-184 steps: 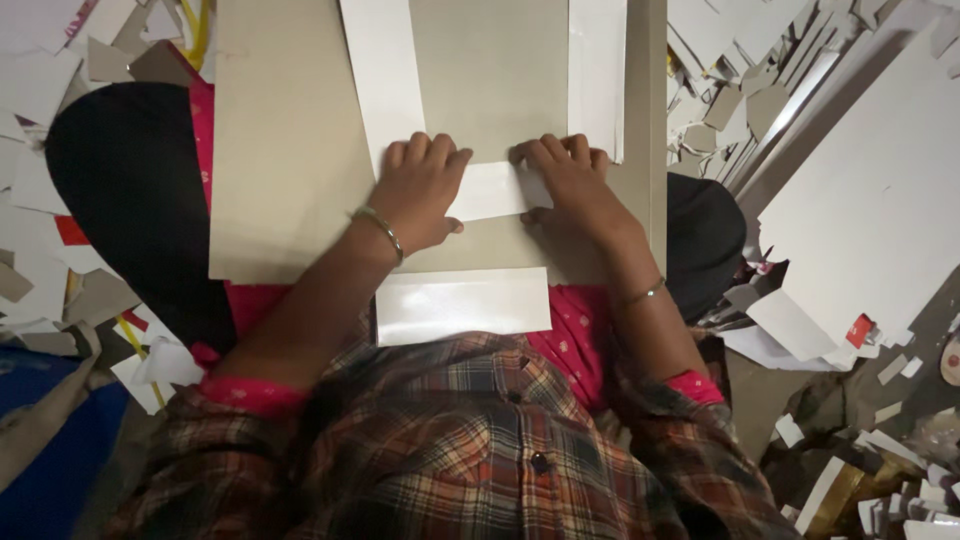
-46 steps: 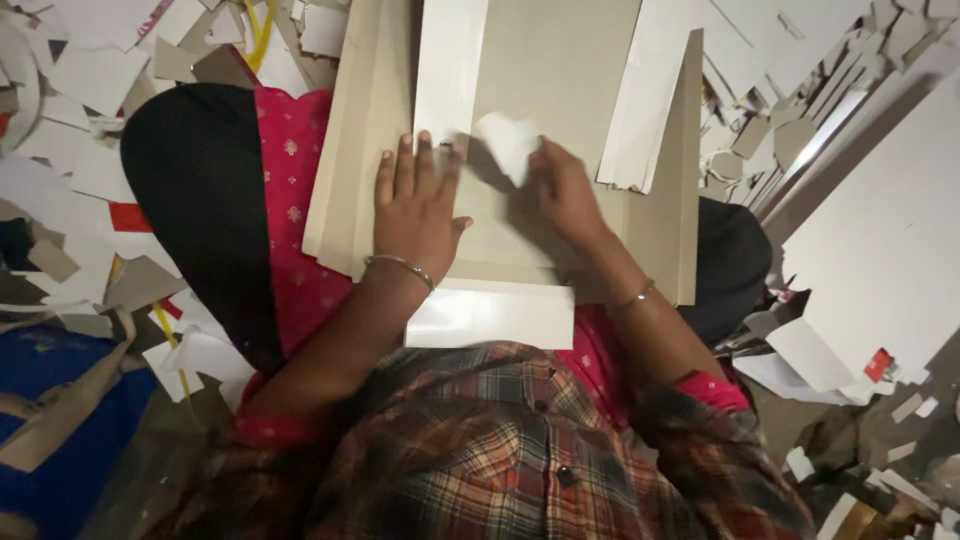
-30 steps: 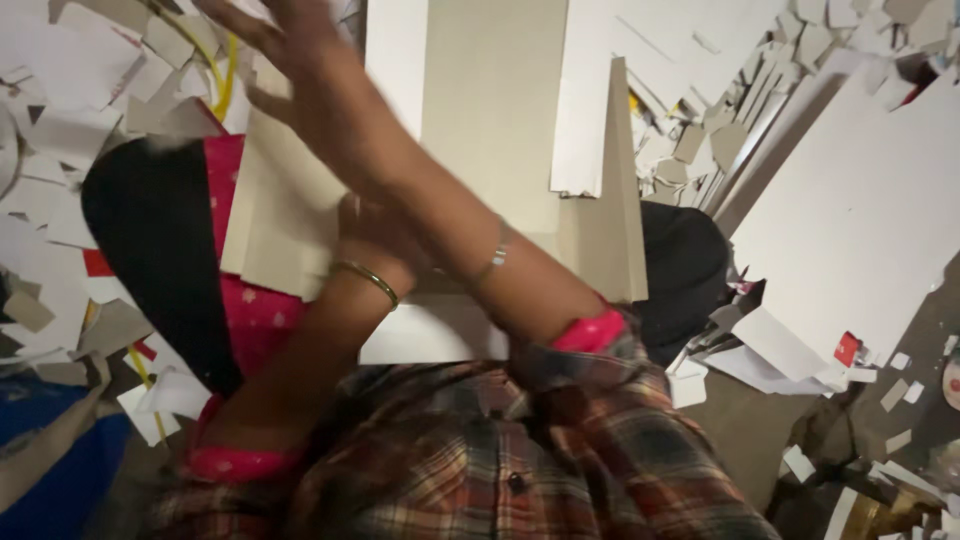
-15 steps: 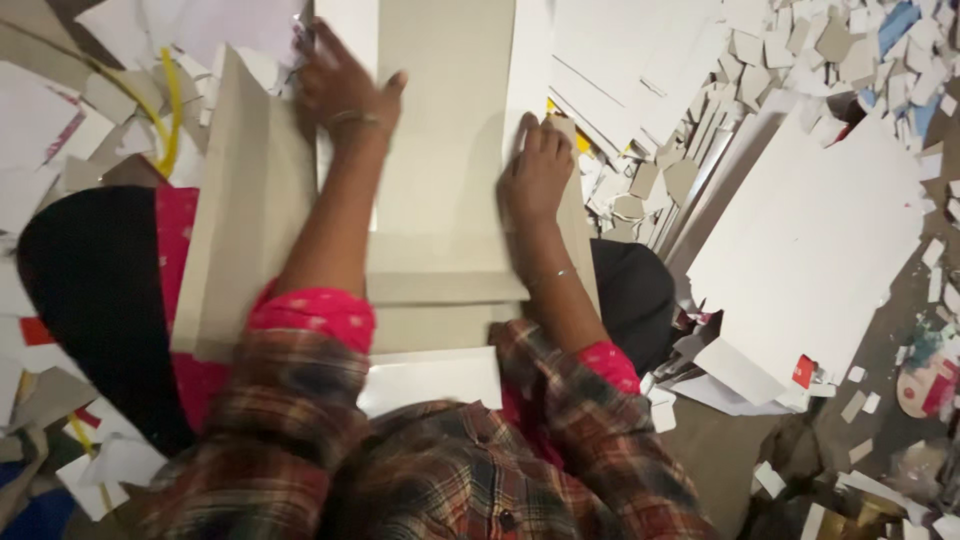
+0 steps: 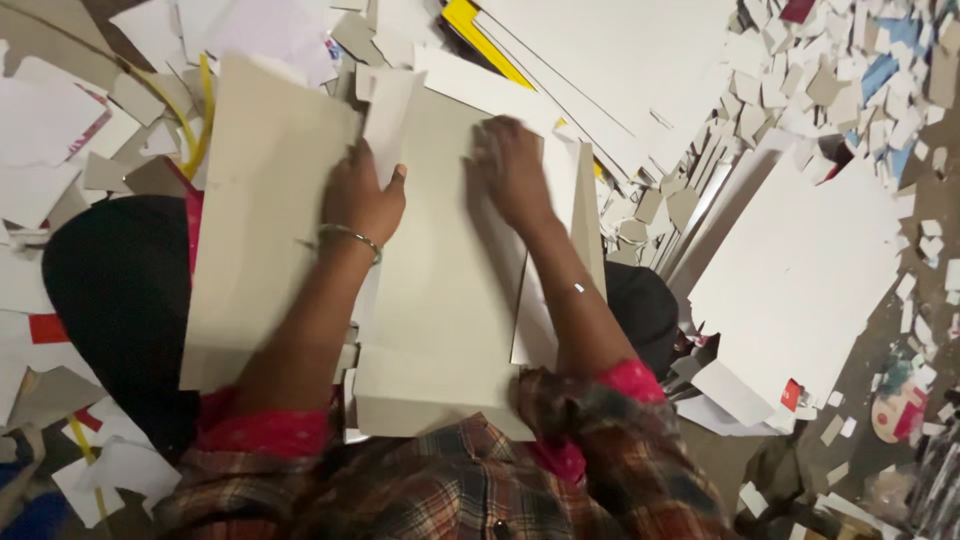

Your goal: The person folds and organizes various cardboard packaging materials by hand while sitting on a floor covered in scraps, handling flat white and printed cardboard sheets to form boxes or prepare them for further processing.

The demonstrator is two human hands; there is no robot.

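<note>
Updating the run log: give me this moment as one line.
left hand: flat on grey card sheet | right hand: pressing its far end | white strip: by left fingertips | scraps: around

left hand (image 5: pixel 362 198): arm extended, fingers curled, palm down | right hand (image 5: pixel 512 170): arm extended, flat, blurred

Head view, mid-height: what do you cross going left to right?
Black cloth → grey cardboard sheet → left hand → right hand → large white board → scattered paper scraps.
</note>
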